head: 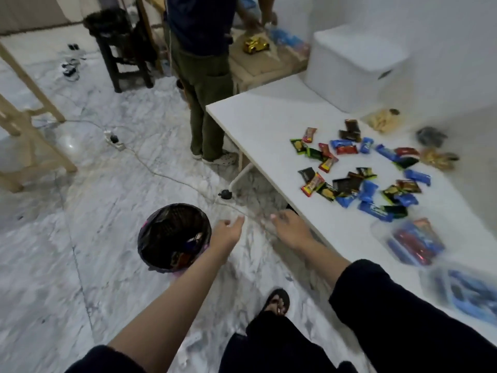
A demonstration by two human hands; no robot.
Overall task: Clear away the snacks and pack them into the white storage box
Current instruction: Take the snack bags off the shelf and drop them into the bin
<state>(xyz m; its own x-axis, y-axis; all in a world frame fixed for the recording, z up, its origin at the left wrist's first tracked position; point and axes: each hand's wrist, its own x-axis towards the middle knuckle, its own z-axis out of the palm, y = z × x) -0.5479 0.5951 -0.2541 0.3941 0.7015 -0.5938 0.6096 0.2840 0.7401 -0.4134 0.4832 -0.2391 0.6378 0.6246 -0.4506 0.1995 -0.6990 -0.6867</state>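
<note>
marble-look floor and a white table point(269, 125) along the right, pretty cluttered room. nearest me, both arms reach out over the floor, not the table yet: left hand point(227, 231) has fingers loosely spread and holds nothing, right hand point(289, 227) is the same, relaxed and empty, just beside the table edge. black-lined bin point(173, 236) on the floor by the left hand, some wrappers in it by the look. on the near table, clear tubs point(414, 243) with more packets inside, blurry. then the loose snacks point(360, 170) scattered mid-table: small foil packets, i'd guess light, crinkly, a bit slippery, so scoop handfuls or pinch by the crimped ends. furthest back, the white storage box point(355, 65) sits lid on, contents hidden. someone stands past it.
</note>
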